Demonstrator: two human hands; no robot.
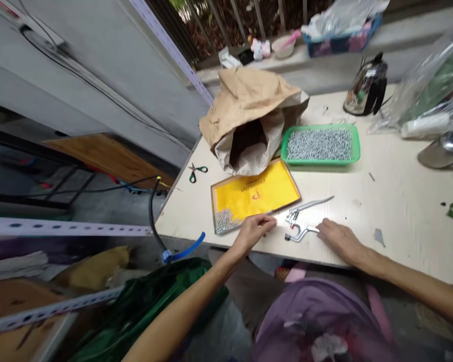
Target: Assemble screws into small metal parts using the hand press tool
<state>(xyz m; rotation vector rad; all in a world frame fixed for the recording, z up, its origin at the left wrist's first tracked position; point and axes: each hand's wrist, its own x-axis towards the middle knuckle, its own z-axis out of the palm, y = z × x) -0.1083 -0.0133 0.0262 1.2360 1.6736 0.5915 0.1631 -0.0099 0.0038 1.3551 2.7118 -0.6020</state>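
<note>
A pair of silver snap-fastener pliers (300,232) lies on the table with its handles spread wide. My right hand (340,240) rests on the table edge, its fingers closed on the end of the lower handle. My left hand (252,232) is just left of the pliers' jaws, thumb and fingers pinched together; whatever is between them is too small to make out. Right behind it sits a shallow tray (294,189) with a yellow lining (258,193). Small metal pieces (225,220) are heaped in its near left corner.
A green bin (320,163) full of small metal parts stands behind the pliers. Beside it, a brown paper bag (249,98) lies with its mouth toward me. Green-handled scissors (198,171) lie at the left. A glass kettle (366,88) and plastic bags (434,95) occupy the back right.
</note>
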